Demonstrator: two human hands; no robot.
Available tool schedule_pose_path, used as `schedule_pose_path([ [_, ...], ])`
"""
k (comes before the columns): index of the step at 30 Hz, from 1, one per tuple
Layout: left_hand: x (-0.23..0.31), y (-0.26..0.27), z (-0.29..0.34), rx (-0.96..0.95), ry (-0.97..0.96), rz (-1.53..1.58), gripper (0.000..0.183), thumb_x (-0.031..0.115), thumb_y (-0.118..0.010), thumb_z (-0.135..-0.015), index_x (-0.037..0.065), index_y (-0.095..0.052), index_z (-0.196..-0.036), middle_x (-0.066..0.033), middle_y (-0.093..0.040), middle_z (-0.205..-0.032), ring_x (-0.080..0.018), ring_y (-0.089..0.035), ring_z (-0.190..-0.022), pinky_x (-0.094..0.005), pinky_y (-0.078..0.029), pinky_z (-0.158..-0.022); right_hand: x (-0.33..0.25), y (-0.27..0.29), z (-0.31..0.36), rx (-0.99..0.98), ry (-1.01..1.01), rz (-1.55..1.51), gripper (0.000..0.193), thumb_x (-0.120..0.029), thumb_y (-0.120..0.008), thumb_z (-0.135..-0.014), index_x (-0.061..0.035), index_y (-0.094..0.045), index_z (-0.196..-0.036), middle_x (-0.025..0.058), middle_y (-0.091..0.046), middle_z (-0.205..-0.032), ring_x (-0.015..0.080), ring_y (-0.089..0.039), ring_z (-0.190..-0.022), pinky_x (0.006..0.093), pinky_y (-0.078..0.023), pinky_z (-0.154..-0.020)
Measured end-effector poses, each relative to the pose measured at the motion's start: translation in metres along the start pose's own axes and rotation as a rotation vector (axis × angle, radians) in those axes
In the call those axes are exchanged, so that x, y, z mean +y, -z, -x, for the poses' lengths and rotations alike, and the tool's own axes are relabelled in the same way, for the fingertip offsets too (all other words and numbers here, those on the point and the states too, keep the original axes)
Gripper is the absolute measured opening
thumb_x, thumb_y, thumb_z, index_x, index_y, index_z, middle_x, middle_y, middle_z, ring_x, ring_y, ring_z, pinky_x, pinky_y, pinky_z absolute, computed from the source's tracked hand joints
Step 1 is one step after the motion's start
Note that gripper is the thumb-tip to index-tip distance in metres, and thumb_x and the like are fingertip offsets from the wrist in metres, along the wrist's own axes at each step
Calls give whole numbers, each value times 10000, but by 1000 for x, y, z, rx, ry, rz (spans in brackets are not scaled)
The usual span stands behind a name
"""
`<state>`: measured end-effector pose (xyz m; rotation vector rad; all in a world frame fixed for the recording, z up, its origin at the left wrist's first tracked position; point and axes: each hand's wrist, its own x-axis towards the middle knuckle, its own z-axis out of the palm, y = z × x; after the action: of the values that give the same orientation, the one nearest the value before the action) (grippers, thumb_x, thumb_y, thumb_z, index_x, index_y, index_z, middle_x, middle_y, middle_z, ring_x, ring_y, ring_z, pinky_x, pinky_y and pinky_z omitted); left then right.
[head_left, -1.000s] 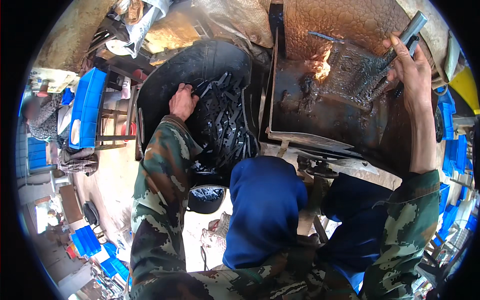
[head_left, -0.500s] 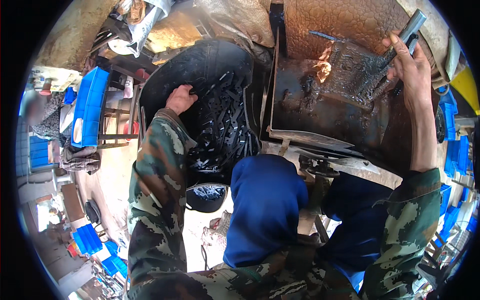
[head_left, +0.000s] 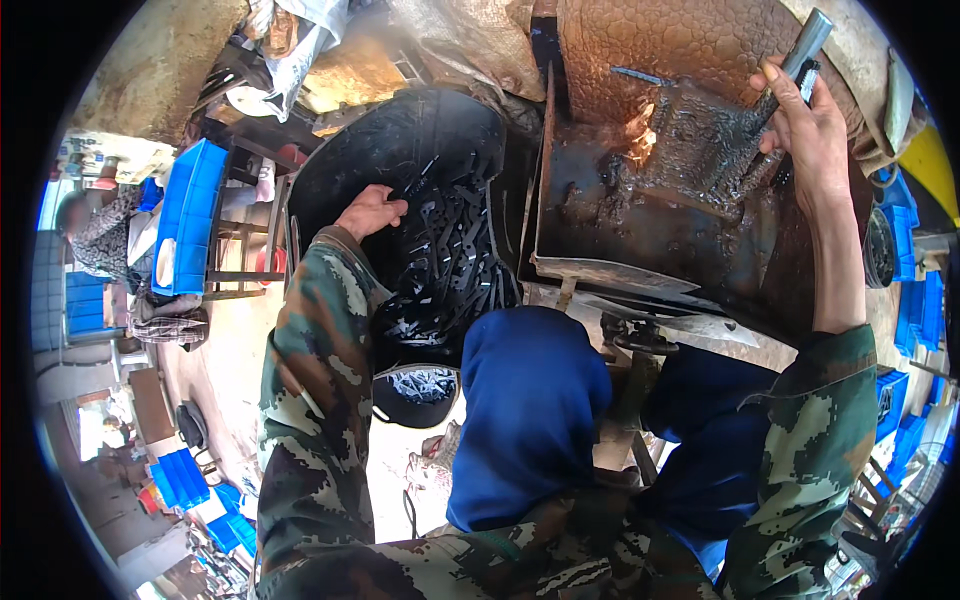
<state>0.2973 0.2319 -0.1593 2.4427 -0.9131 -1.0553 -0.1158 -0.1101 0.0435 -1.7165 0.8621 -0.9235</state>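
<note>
My left hand (head_left: 372,212) is over a black bin (head_left: 335,165), its fingers curled together. At its fingertips a thin dark metal strip (head_left: 421,177) slants up; whether the fingers hold it I cannot tell. Below and to the right, many flat dark metal pieces (head_left: 445,245) lie heaped in the bin. My right hand (head_left: 808,135) is closed round a grey metal tube (head_left: 808,40), with a darker bar beside it. The tube's lower end leans onto a block (head_left: 690,145) coated in dark wet sludge, inside a metal tray (head_left: 620,262).
A smaller black container (head_left: 418,395) with shiny pieces stands below the bin. Brown textured sheeting (head_left: 690,40) rises behind the tray. A handwheel (head_left: 645,340) sits under its front edge. Blue crates (head_left: 190,217) stand at left and right. Another person (head_left: 100,230) sits far left.
My left hand has shifted slightly right and down over the bin, and the thin strip now shows by its fingertips. My right hand and the tube have moved slightly left.
</note>
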Motion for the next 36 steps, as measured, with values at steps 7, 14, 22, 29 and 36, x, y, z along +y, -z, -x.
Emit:
schedule_pose_path([
  [7,10,-12,4,100,-27,-75,588,247,-730,-795,-76,-562,-1256,-174,-705,-961,-277,-673,-986,-329,-490,-890,2,-2,0,-3,7,1,331,-274,-643,-958,-46,-578,-1189,55,-695,-968,13,-359,-476,220,-469,-467],
  [14,37,-15,11,205,-111,-293,506,248,-782,-757,25,-642,-1189,-178,-689,-1121,-348,-623,-1119,-407,-483,-940,-1,-2,0,1,12,-10,320,-272,-639,-960,-47,-581,-1179,54,-695,-966,13,-358,-474,217,-468,-465],
  [22,52,-13,12,191,-7,-382,440,244,-782,-754,46,-689,-1136,-188,-688,-1108,-355,-632,-1094,-403,-491,-938,2,-3,-1,-2,16,12,324,-286,-641,-959,-51,-580,-1174,43,-692,-955,11,-365,-483,213,-475,-468],
  [29,56,-19,16,248,-50,-390,472,246,-786,-757,61,-672,-1177,-177,-683,-1127,-356,-625,-1105,-415,-490,-948,3,-1,-1,3,21,35,339,-303,-651,-952,-51,-581,-1169,29,-690,-949,8,-375,-502,214,-479,-470],
  [36,58,-23,7,236,-40,-442,487,241,-773,-772,74,-644,-1211,-157,-634,-1226,-356,-588,-1159,-435,-486,-965,2,0,0,4,31,40,329,-304,-652,-950,-47,-588,-1146,29,-694,-942,14,-379,-500,216,-476,-466],
])
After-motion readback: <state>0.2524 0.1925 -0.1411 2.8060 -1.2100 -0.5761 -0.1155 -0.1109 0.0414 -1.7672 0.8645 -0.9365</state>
